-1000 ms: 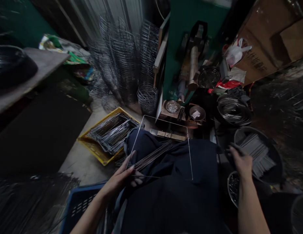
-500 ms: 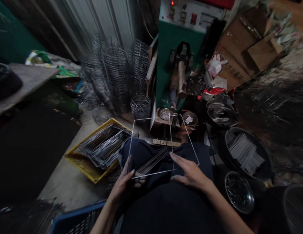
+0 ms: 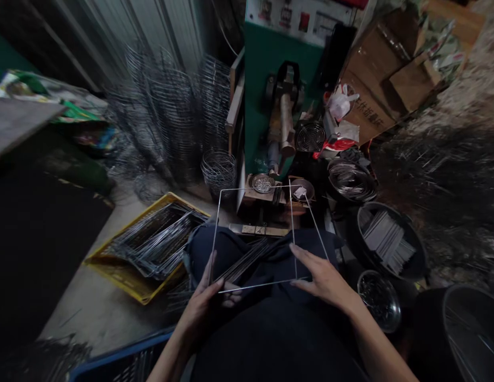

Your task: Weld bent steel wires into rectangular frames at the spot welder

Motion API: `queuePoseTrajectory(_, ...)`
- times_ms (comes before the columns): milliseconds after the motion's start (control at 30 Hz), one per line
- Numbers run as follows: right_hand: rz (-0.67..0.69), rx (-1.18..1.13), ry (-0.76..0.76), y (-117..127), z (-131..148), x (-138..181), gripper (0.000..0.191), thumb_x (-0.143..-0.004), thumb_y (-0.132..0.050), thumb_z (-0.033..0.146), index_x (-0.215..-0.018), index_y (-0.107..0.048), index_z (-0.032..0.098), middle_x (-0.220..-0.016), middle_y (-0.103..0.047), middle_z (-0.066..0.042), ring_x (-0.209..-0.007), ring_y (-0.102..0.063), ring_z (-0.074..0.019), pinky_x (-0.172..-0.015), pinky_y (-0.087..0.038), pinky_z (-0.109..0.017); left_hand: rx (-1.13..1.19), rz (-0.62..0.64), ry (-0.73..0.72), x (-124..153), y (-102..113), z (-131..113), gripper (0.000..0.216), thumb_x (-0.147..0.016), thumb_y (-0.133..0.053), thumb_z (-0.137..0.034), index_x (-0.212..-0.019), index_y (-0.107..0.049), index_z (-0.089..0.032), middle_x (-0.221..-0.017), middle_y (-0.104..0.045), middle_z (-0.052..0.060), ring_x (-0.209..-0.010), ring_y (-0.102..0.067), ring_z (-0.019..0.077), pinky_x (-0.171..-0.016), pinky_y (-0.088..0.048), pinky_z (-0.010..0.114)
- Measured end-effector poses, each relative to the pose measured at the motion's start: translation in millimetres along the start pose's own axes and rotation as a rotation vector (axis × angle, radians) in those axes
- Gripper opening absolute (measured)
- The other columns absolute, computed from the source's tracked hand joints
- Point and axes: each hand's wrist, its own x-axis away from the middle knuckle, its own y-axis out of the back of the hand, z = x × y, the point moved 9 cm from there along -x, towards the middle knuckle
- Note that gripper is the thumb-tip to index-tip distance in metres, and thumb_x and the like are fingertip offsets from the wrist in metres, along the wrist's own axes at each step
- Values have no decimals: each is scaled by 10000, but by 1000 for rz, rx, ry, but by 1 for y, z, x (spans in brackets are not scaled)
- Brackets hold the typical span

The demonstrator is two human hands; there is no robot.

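A thin bent-wire frame [image 3: 254, 188], roughly rectangular, is held out over my lap. My left hand [image 3: 209, 289] closes on its near left corner, thumb on top. At the right side my right hand [image 3: 322, 278] has its index fingertip and thumb against a lengthwise wire [image 3: 293, 223] and covers the frame's near right part. How that wire joins the frame cannot be told. Under the frame, a bundle of loose wire rods [image 3: 247, 260] lies across the dark cloth on my lap.
A green machine [image 3: 257, 95] stands ahead, with small bowls [image 3: 262, 183] at its foot. To the left is a yellow crate [image 3: 145, 294] of wire pieces, behind it stacked wire baskets [image 3: 167, 106]. Black tubs [image 3: 419, 254] with rods stand right; a blue crate [image 3: 111, 358] is lower left.
My right hand and the lengthwise wire have moved right, away from my left hand, and more of the near wire shows. The background has slid left as the view turned slightly.
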Motion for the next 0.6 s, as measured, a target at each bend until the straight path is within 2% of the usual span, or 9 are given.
queuePoseTrajectory(167,26,-127,33,-14,-1,-23,834,-811,-742,344,-1524,-315,274,-1513,-412,-64,-1368,-423,-247,-1142,-368,-414,3,-28,-11,5,-6,-5,1004,-850,-671,-273,-1552,46,-301,-814,-752,105,-682,-726,263,-577,-567,318)
queuePoseTrajectory(300,36,-197,150,-33,18,-44,858,-790,-764,364,-1521,-325,264,-1510,-418,-68,-1358,-437,-246,-1138,-373,-394,39,-12,-9,1,-22,-1,988,-854,-664,-265,-1555,33,-286,-807,-751,107,-701,-729,264,-577,-558,305)
queuePoseTrajectory(400,66,-231,227,-40,33,-45,883,-798,-759,352,-1536,-281,268,-1537,-373,-62,-1381,-402,-237,-1149,-357,-378,50,-1,-8,-3,-27,-1,993,-859,-656,-249,-1550,56,-296,-798,-750,98,-692,-728,256,-574,-550,296)
queuePoseTrajectory(467,58,-239,205,-38,31,-41,880,-811,-747,343,-1542,-261,277,-1539,-371,-59,-1384,-399,-238,-1147,-360,-386,47,7,-11,-5,-26,-1,987,-869,-641,-249,-1546,75,-296,-808,-750,101,-697,-727,252,-584,-551,298)
queuePoseTrajectory(600,-45,-218,48,-23,10,-39,829,-826,-725,336,-1531,-294,281,-1518,-404,-71,-1368,-423,-257,-1131,-376,-428,28,36,-41,-5,-26,-3,945,-895,-597,-255,-1542,89,-304,-800,-747,98,-686,-724,243,-578,-549,290)
